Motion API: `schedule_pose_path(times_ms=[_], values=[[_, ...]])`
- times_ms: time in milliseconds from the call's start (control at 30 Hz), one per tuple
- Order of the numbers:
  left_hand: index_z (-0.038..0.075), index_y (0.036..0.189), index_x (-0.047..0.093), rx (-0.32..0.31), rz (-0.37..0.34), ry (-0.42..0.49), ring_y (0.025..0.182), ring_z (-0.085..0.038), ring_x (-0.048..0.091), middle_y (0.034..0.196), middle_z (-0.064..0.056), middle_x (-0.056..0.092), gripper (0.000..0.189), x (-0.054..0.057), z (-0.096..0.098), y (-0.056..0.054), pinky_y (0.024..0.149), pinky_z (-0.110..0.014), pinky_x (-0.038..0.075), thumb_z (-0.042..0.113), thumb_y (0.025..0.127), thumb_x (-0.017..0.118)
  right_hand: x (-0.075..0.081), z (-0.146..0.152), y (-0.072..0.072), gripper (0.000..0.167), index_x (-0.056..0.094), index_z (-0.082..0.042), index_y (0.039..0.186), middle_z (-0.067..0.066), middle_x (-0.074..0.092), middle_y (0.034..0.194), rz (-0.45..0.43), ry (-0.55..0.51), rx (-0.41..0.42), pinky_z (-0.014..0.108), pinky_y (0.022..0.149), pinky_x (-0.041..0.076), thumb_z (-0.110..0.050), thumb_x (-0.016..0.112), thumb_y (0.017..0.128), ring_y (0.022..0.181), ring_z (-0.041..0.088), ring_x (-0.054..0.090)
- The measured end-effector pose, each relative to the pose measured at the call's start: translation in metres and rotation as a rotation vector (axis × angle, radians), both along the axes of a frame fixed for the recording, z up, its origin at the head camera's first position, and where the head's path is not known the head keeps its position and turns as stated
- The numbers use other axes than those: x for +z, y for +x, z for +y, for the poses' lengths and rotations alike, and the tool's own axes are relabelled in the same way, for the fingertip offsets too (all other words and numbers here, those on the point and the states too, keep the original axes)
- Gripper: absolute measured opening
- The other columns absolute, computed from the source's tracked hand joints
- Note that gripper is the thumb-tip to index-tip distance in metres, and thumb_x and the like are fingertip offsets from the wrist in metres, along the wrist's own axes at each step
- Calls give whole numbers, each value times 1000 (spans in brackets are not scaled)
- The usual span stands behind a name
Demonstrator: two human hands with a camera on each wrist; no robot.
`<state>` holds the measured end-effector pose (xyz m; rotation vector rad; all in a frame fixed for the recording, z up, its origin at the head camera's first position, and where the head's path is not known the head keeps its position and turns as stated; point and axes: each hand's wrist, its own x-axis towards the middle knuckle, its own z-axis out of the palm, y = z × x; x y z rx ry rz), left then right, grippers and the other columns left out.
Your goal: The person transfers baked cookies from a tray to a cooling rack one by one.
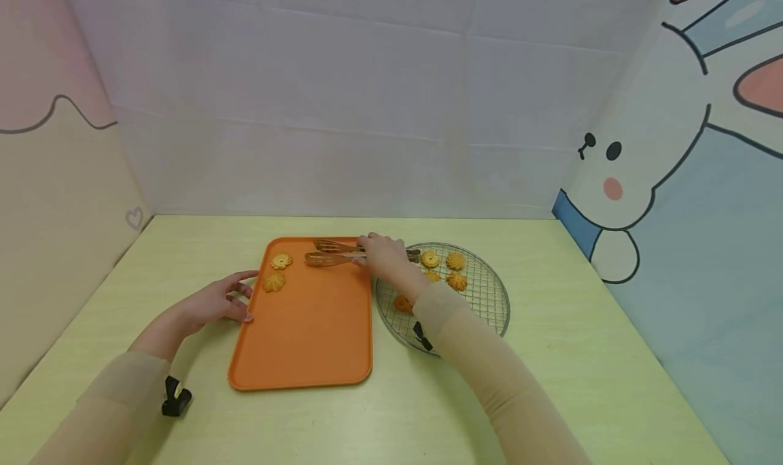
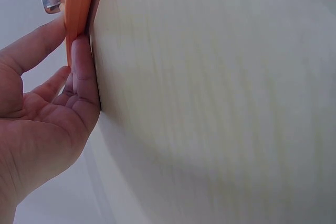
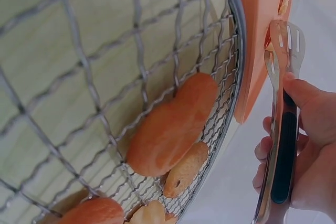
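My right hand grips metal tongs with dark handle grips. Their slotted ends reach over the upper right of an orange tray. In the right wrist view a small tan-orange patch shows between the tong ends; whether it is a cookie, I cannot tell. At the tray's left edge, my left hand holds the rim, thumb and fingers against it, as the left wrist view also shows. Two cookies lie at the tray's upper left: a ring-shaped cookie and a ridged cookie below it.
A round wire rack stands right of the tray, partly hidden by my right forearm. Several cookies lie on it, among them a ridged cookie and a smooth brown cookie. White cloth hangs behind the pale table.
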<state>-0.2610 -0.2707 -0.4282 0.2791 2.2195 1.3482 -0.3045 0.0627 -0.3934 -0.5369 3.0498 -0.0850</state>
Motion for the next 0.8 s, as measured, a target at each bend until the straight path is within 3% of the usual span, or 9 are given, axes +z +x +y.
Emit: schedule_pose_path(times_ms=[433, 800], values=[[2, 149, 14, 3, 0, -8, 88, -20, 56, 118, -18, 37, 91, 0, 1, 0, 73, -28, 51, 4, 78, 73, 0, 4, 0, 47, 51, -24, 134, -2, 56, 123, -3, 20, -7, 43, 82, 49, -48, 51, 93, 102, 18, 60], [3, 149, 14, -2, 1, 2, 87, -20, 56, 118, -18, 36, 92, 0, 1, 1, 73, -28, 51, 4, 79, 72, 6, 13, 9, 46, 52, -23, 132, -2, 57, 120, -5, 36, 12, 43, 79, 49, -48, 50, 93, 100, 19, 60]])
